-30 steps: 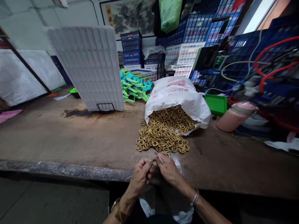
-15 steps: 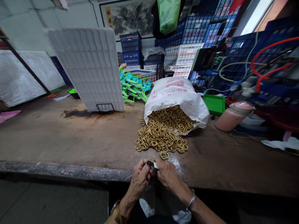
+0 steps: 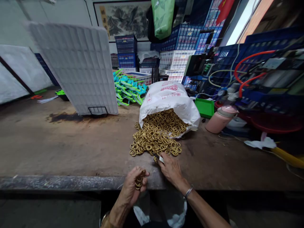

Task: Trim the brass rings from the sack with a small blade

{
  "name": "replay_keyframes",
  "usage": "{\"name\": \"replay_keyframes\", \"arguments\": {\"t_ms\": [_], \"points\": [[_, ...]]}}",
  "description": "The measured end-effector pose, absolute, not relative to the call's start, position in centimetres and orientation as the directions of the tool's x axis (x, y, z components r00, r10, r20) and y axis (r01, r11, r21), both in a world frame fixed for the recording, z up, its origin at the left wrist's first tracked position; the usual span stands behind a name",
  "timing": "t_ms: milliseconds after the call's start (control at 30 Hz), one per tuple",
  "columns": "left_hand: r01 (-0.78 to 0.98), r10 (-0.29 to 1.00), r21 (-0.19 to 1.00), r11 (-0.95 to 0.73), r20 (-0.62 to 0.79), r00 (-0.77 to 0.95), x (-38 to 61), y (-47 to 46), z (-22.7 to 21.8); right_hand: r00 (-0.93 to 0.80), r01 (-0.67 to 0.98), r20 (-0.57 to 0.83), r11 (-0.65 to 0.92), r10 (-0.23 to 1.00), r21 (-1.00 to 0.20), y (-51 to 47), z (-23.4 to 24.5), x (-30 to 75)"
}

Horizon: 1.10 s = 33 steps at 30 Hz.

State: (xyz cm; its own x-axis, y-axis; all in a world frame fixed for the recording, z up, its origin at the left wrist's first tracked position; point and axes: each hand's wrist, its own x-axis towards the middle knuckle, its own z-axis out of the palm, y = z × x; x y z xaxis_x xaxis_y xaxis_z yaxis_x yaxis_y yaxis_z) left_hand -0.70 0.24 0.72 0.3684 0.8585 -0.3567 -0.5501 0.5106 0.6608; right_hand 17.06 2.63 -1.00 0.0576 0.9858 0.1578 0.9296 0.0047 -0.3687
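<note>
My left hand (image 3: 131, 184) is closed around several gold-coloured rings (image 3: 138, 182), just above the table's front edge. To its right, my right hand (image 3: 171, 170) grips a small tool (image 3: 161, 159) with a white part and a dark tip; its exact kind cannot be made out. The dark tip reaches the near edge of a heap of gold-coloured rings (image 3: 152, 141), beside a single ring (image 3: 155, 159) partly hidden by the tool. Behind the heap lies a white woven sack (image 3: 163, 95) on its side, its mouth toward me and full of the same rings.
A tall white ribbed panel (image 3: 83, 69) stands on the wooden table (image 3: 83, 148) at left. Behind the sack are green and turquoise pieces (image 3: 129, 87). A green tray (image 3: 204, 108), a pink bottle (image 3: 220, 119) and orange hoses (image 3: 239, 72) are on the right. Stacked crates (image 3: 127, 47) stand behind.
My hands, together before, have moved apart. The right one has carried the tool forward to the heap, while the left now shows rings in its grasp. The whole view has shifted slightly.
</note>
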Motion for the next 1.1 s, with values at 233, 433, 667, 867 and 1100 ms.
{"name": "replay_keyframes", "arguments": {"t_ms": [233,433,667,867,1100], "points": [[-0.628,0.801,0.499,0.598,-0.411,0.436,-1.1,0.8,0.2,0.094,0.922,0.162,-0.024,0.982,-0.386,2.6,-0.9,16.9],[-0.589,0.87,0.64,0.493,-0.372,0.324,-0.1,0.9,0.4,0.146,0.637,0.039,-0.063,0.989,-0.768,2.6,0.5,15.6],[-0.246,0.942,0.918,0.31,-0.262,0.212,0.3,1.1,0.7,-0.13,0.101,-0.339,-0.328,0.932,-0.939,1.5,1.3,13.3],[-0.178,0.957,0.96,0.215,-0.171,0.236,0.3,0.8,0.5,-0.261,0.057,-0.458,-0.46,0.85,-0.886,1.1,2.1,13.3],[-0.073,0.993,0.997,0.031,-0.023,0.118,0.1,0.6,0.7,-0.084,0.279,-0.172,-0.142,0.981,-0.95,1.0,1.8,13.2]]}}
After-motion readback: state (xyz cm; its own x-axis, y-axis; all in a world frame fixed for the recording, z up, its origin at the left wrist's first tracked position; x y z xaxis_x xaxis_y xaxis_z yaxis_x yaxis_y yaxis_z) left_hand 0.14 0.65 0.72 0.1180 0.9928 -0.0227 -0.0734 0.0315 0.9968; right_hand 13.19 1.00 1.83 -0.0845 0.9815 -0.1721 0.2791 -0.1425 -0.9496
